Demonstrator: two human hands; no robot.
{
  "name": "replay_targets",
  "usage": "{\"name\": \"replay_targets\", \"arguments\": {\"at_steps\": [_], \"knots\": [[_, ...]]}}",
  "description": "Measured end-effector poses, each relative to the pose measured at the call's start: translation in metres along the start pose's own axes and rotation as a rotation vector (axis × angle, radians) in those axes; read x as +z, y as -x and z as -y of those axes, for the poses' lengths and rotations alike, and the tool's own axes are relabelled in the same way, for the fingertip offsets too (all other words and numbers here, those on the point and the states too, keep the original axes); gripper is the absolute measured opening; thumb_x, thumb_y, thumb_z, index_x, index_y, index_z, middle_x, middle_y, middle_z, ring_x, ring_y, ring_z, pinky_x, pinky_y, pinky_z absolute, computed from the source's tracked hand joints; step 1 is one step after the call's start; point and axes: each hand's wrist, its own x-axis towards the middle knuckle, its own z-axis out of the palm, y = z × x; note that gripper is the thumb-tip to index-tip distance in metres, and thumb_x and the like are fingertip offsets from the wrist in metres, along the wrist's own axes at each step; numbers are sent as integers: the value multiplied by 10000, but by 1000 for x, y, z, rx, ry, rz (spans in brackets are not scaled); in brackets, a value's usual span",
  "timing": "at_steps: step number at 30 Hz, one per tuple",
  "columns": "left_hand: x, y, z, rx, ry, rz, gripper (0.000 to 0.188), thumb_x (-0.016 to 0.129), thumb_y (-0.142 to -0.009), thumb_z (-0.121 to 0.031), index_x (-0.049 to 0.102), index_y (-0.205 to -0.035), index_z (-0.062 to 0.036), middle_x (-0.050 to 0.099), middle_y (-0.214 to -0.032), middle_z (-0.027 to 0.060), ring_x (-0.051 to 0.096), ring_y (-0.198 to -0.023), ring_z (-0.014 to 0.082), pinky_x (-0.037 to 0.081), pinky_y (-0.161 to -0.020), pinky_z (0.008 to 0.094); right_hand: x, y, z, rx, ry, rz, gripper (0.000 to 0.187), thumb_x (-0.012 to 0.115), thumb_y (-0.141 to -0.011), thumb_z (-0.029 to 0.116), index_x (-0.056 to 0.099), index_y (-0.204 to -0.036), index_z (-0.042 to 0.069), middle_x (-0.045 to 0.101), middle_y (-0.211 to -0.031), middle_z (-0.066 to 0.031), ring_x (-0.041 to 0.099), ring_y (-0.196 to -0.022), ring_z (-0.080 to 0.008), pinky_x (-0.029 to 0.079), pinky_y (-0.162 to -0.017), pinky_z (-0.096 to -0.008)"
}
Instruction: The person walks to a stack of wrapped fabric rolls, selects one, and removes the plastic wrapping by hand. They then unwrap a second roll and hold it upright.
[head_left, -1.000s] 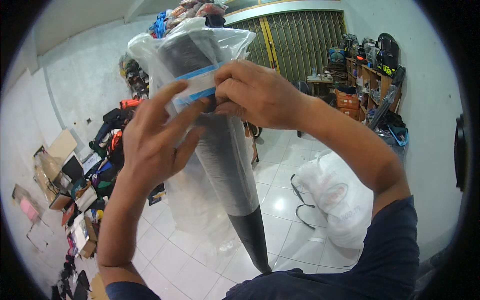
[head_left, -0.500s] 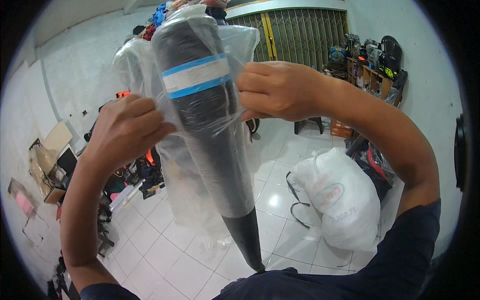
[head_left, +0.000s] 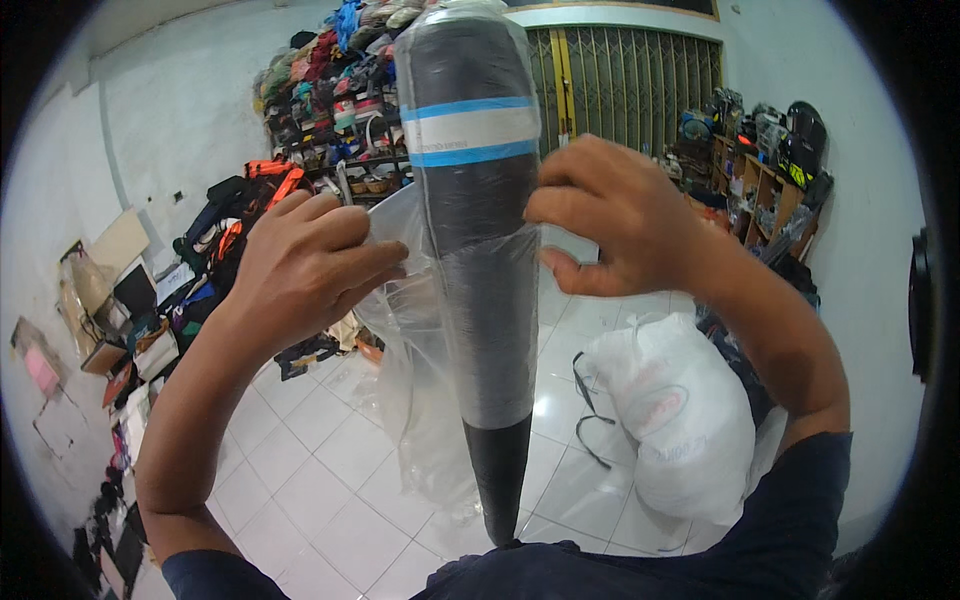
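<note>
A tall dark roll (head_left: 482, 340), perhaps fabric, stands upright against my front, its lower end bare. A clear plastic sleeve (head_left: 485, 215) covers it from the top down to well below the middle. Around its upper part runs a white label band (head_left: 472, 131) with blue edges. On the roll's left side, my left hand (head_left: 305, 260) pinches the loose plastic, which hangs in a wide flap (head_left: 420, 385). My right hand (head_left: 625, 220) is at the roll's right edge, fingers bent and thumb apart from them, with nothing visible between.
A stuffed white sack (head_left: 675, 420) sits on the tiled floor (head_left: 340, 500) at the right, a dark strap beside it. Shelves of goods (head_left: 750, 180) line the right wall. Piled clothing and bags (head_left: 340, 90) fill the back left. A folding metal gate (head_left: 640, 85) closes the back.
The roll has swung from a leftward lean to nearly upright, moving right at the top. The loose plastic has shifted below my left hand. My right thumb has parted from its fingers.
</note>
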Motion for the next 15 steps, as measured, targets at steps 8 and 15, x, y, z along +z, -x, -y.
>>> {"name": "replay_targets", "arguments": {"at_steps": [8, 15], "knots": [[19, 7, 0, -333, 850, -175, 81, 719, -844, -101, 670, -889, -55, 464, -1019, 63, 481, -988, 178, 397, -870, 300, 18, -28, 65, 167, 24, -64, 210, 683, -761, 201, 695, -952, 114, 469, -844, -17, 482, -777, -186, 442, -634, -318], [50, 30, -6, -405, 945, -481, 95, 653, -903, -96, 610, -921, -13, 503, -1049, 88, 488, -1016, 201, 384, -923, 318, 31, -43, 87, 243, 45, -49, 121, 633, -785, 181, 616, -863, 90, 467, -841, -43, 464, -802, -204, 381, -687, -347]]}}
